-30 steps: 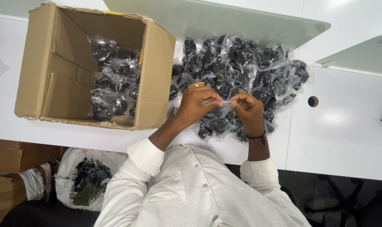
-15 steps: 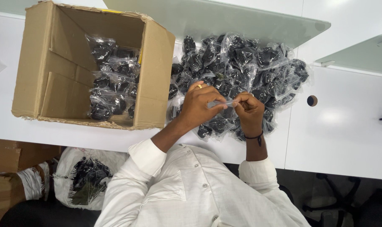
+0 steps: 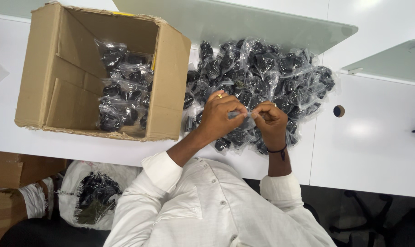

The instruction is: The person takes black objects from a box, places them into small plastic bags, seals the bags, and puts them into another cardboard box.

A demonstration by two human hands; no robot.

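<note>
Hands at a packing worktop, seen from the head camera with the person's white-sleeved body at the lower edge of the view. The left hand [image 3: 220,116] and the right hand [image 3: 270,122] meet over the white worktop [image 3: 367,146], each pinching one end of a small clear plastic bag [image 3: 244,119] between closed fingertips; the bag's contents cannot be made out. The left hand bears a gold ring, the right wrist a dark band. Directly beneath and beyond both hands lies a heap of clear packets [image 3: 267,77] holding black parts, spread across the worktop. Just beside the heap stands an open cardboard box [image 3: 75,77], flaps raised, with more such packets [image 3: 123,91] piled against its inner side. Below the worktop edge sits a white sack [image 3: 91,192], torn open on dark contents, next to a brown carton [image 3: 11,192].
</note>
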